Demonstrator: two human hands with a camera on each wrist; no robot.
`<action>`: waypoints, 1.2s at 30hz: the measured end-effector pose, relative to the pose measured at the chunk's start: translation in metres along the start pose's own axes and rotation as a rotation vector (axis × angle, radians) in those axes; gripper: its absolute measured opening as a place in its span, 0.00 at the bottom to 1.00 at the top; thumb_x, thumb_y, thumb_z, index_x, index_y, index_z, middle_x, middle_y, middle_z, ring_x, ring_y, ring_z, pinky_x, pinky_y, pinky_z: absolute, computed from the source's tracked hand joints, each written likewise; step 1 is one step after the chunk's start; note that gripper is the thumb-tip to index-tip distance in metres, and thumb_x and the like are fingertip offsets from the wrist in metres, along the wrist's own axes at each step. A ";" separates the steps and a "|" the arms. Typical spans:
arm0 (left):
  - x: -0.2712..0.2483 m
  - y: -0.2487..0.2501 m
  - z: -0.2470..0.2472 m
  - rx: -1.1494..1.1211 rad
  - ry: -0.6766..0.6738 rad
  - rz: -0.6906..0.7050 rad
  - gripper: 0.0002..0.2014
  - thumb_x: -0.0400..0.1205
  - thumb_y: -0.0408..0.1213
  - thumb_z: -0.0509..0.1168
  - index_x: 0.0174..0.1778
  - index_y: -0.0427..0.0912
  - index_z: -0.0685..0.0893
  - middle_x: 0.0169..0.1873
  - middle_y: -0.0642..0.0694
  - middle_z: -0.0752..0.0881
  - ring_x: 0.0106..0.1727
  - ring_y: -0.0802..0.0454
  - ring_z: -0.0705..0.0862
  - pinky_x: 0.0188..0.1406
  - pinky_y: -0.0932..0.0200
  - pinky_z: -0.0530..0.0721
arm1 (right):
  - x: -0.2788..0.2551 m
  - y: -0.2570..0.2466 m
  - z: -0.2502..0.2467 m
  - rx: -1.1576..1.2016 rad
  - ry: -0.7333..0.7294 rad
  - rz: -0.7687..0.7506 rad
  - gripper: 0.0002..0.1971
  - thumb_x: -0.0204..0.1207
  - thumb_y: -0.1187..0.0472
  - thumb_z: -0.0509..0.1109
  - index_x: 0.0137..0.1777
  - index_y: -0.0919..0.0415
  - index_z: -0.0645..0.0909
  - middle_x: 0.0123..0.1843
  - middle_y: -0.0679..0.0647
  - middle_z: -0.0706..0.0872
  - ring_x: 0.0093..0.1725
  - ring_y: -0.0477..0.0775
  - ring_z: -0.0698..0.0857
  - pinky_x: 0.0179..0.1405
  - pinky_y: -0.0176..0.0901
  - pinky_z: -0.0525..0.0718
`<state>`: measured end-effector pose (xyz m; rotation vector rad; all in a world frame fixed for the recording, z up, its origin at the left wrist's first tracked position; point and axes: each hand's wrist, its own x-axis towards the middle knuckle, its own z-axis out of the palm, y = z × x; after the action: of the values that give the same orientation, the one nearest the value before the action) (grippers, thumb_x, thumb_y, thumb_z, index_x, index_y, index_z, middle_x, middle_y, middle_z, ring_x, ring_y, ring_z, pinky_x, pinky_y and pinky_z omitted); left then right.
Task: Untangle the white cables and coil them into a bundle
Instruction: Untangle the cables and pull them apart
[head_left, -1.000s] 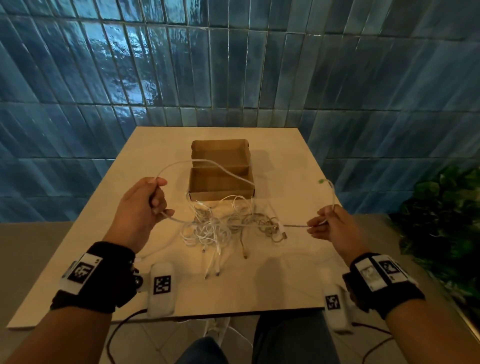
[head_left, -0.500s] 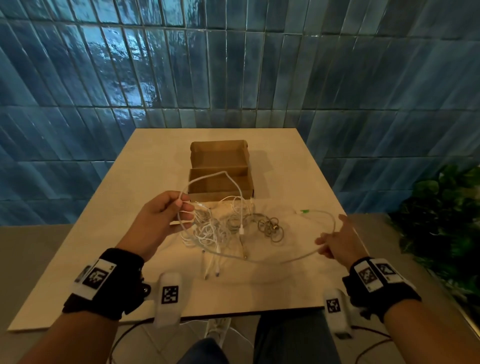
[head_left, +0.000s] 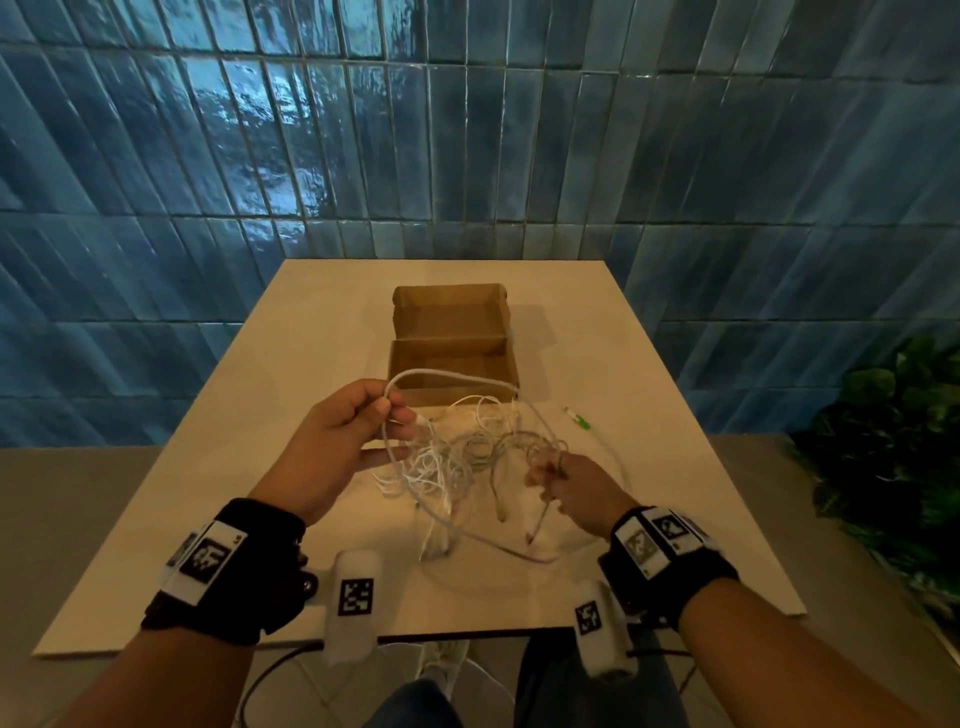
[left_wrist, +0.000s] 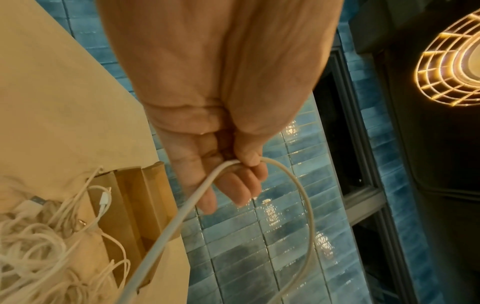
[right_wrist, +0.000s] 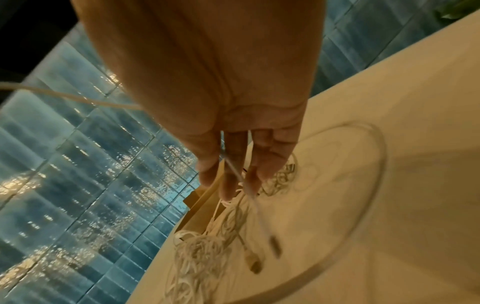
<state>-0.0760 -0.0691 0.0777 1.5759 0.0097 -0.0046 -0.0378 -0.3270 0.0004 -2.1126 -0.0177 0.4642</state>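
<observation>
Pinched between the thumb and fingers of my left hand (head_left: 340, 436) is the thick white cable (left_wrist: 182, 214), which makes one loop above the hand. My right hand (head_left: 576, 491) grasps the same cable further along, with the fingers (right_wrist: 233, 164) closed on it; this view is blurred, so I cannot say how firmly. The remaining part runs in a wide curve on the table (head_left: 208, 493), on the near side of the cardboard box (head_left: 452, 343), and its green-tipped end (head_left: 579, 418) lies just right of the box. The tangled pile of thin white cables (head_left: 452, 457) lies in front of the box, between my hands.

I judge that the coiling of this first cable is at its beginning. The next move is to bring the right hand's section to the left hand as a second loop, without dragging the pile. No brand or readable writing is visible; only square coded markers on my wrist bands (head_left: 208, 558).
</observation>
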 end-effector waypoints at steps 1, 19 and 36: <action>0.000 0.000 -0.006 -0.010 0.027 0.000 0.12 0.89 0.29 0.53 0.47 0.41 0.81 0.35 0.52 0.87 0.38 0.59 0.87 0.40 0.59 0.89 | 0.000 0.004 -0.002 0.015 0.019 0.014 0.10 0.85 0.65 0.57 0.52 0.61 0.81 0.49 0.55 0.85 0.36 0.41 0.79 0.29 0.21 0.74; -0.001 0.010 0.052 1.108 -0.098 0.365 0.28 0.77 0.67 0.52 0.67 0.58 0.76 0.63 0.55 0.83 0.68 0.51 0.78 0.68 0.44 0.68 | -0.022 -0.079 -0.015 -0.387 0.366 -0.850 0.16 0.77 0.62 0.61 0.61 0.58 0.85 0.46 0.53 0.78 0.48 0.51 0.73 0.48 0.29 0.68; 0.000 0.076 0.025 -0.281 0.102 0.010 0.24 0.89 0.51 0.48 0.40 0.43 0.83 0.20 0.54 0.66 0.24 0.59 0.68 0.57 0.50 0.79 | -0.011 -0.047 0.052 -0.370 -0.095 -0.521 0.39 0.76 0.46 0.69 0.82 0.46 0.53 0.81 0.51 0.57 0.81 0.53 0.56 0.80 0.49 0.57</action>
<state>-0.0754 -0.0947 0.1535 1.2934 0.0793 0.0821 -0.0578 -0.2611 0.0172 -2.3257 -0.7403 0.2564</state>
